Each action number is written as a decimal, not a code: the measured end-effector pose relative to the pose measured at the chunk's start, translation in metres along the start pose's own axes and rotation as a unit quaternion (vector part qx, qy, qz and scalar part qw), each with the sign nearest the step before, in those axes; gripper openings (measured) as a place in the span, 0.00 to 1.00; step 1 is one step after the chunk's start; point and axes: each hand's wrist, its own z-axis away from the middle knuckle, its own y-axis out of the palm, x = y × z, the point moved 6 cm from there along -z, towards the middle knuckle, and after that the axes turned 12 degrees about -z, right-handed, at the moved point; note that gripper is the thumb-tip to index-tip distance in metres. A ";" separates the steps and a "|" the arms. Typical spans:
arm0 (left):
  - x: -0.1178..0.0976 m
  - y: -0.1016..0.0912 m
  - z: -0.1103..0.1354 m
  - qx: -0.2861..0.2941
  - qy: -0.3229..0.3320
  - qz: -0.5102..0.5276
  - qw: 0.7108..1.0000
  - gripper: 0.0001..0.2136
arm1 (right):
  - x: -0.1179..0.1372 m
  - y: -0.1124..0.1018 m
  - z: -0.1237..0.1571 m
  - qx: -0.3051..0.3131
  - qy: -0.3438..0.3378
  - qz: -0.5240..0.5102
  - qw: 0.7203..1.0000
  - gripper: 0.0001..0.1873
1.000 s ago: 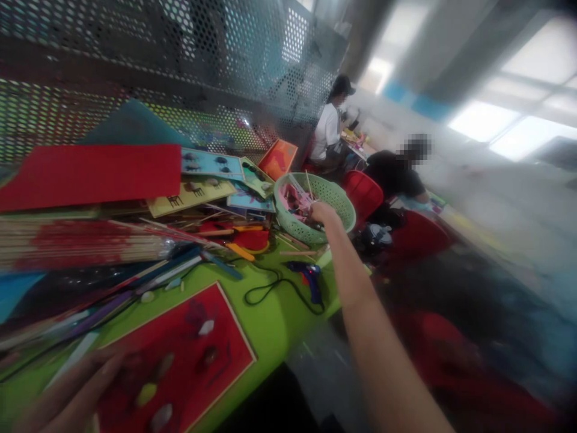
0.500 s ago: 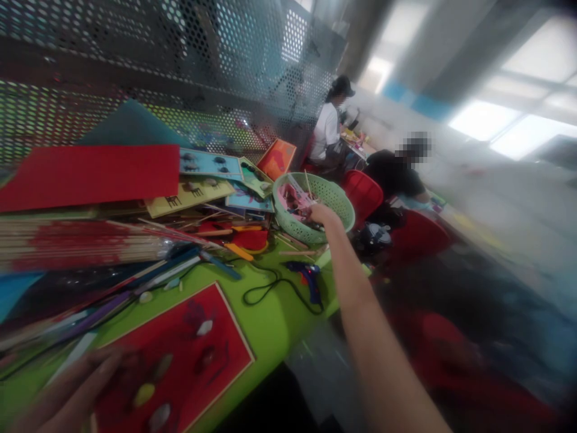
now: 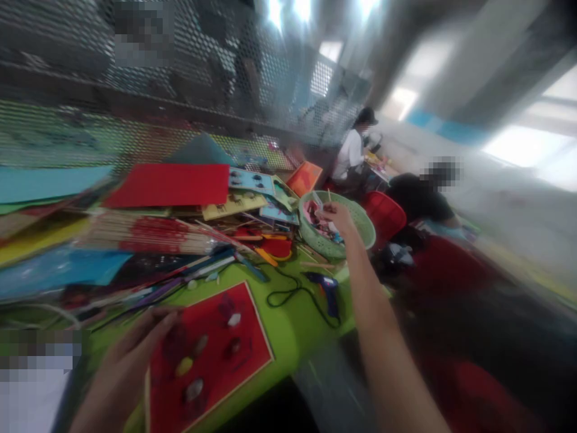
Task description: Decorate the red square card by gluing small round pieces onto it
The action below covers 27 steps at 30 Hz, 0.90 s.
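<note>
though blur hides its grip, right hand [image 3: 338, 216] curls over round perforated basket [image 3: 366, 224].

Basket [image 3: 321, 245]: pale green plastic, perforated wall.
Red board [image 3: 216, 361]: matt card, pale edge.
Tabletop [image 3: 283, 328]: smooth lime-green, slight sheen.
Stick bundle [image 3: 148, 231]: bare wood.
Screen [image 3: 202, 90]: perforated metal.
Glue gun [image 3: 330, 291]: blue plastic.

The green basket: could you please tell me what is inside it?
Pink pieces and thin sticks show inside the green basket; the right hand covers the middle, and its bottom is hidden.
</note>
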 end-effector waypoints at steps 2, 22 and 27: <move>-0.024 0.001 0.004 -0.016 -0.005 0.107 0.994 0.21 | 0.031 0.016 0.010 0.017 -0.046 -0.150 0.987 0.20; -0.069 0.015 -0.024 0.007 0.097 0.217 0.971 0.26 | 0.155 0.144 0.087 0.096 -0.226 -0.243 0.938 0.07; -0.059 0.012 -0.029 -0.007 0.065 0.212 0.975 0.20 | 0.070 0.023 0.041 -0.118 -0.133 -0.047 0.983 0.09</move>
